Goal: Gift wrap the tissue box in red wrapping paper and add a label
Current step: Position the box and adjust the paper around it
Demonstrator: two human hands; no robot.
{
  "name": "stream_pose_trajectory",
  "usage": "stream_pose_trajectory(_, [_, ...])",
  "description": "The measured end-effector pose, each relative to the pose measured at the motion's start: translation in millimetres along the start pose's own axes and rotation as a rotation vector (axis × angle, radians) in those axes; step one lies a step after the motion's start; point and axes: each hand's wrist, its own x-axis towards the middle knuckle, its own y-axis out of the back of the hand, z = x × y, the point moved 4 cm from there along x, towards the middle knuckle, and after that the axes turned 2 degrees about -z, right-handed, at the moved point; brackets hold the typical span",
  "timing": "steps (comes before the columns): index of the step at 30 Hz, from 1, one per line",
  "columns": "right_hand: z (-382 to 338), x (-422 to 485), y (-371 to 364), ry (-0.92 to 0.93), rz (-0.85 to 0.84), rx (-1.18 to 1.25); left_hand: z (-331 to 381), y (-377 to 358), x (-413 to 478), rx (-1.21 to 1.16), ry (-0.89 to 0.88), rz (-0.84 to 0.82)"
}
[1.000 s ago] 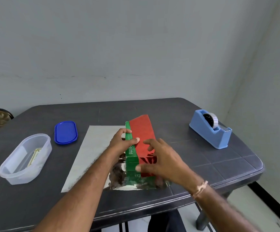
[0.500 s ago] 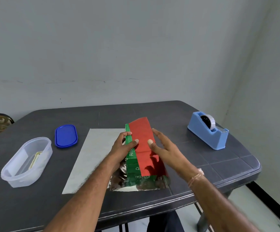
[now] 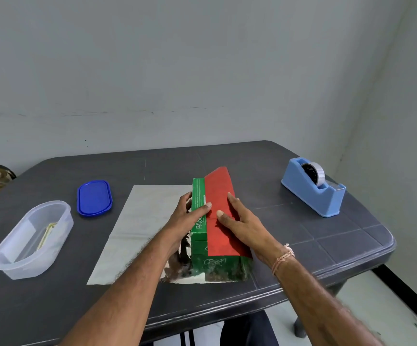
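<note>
I judge the wrap barely begun: the red wrapping paper (image 3: 218, 188) covers only the right side and most of the top of the tissue box (image 3: 198, 236), which stands near my edge of the tabletop (image 3: 302, 240). The left flap lies flat; ends, tape and label are undone. My left grip (image 3: 190, 213) clasps the box's left side; my right grip (image 3: 242, 221) presses the paper, fingers flat. The green top reads "PASE", with the rest hidden.

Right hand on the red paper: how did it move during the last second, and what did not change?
The right hand slid along the red wrapping paper from the near end of the tissue box toward its middle, fingers now pointing away, flat. The left hand kept gripping the box's left side; the tape dispenser did not move.
</note>
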Motion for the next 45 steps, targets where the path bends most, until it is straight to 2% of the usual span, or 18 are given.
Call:
stream_pose_trajectory(12, [-13, -8, 2, -0.007, -0.046, -0.2, -2, -4, -3, 0.014, 0.032, -0.013])
stream_pose_trajectory(23, [-13, -4, 8, -0.043, -0.176, -0.228, -10, -7, 3, -0.051, 0.105, -0.082])
stream_pose_trajectory(45, [-14, -3, 7, -0.051, -0.184, -0.28, -13, -6, 6, -0.035, 0.108, -0.101])
